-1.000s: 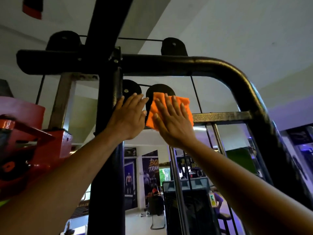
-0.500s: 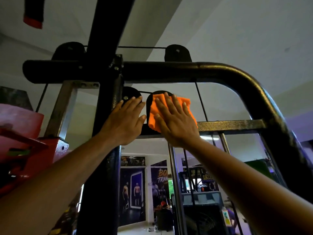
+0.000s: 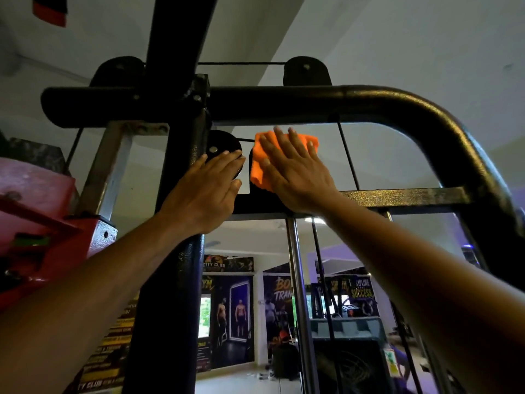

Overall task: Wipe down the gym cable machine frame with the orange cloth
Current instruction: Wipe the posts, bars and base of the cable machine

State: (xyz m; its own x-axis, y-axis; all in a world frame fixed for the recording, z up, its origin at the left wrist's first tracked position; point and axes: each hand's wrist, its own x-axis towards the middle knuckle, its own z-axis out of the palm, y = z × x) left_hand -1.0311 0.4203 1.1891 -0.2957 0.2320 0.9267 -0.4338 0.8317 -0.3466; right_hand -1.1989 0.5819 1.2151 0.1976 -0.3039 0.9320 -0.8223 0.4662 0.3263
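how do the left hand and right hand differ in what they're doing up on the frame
The right hand presses the orange cloth flat against a black pulley; the left hand is bare, resting on the black upright post. The right hand sits slightly higher. Both have straight fingers pointing upward.

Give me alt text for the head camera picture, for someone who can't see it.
Seen from below, a right hand presses an orange cloth flat against a pulley on a black cable machine frame. The left hand rests open on the upright post beside it, with gym posters behind.
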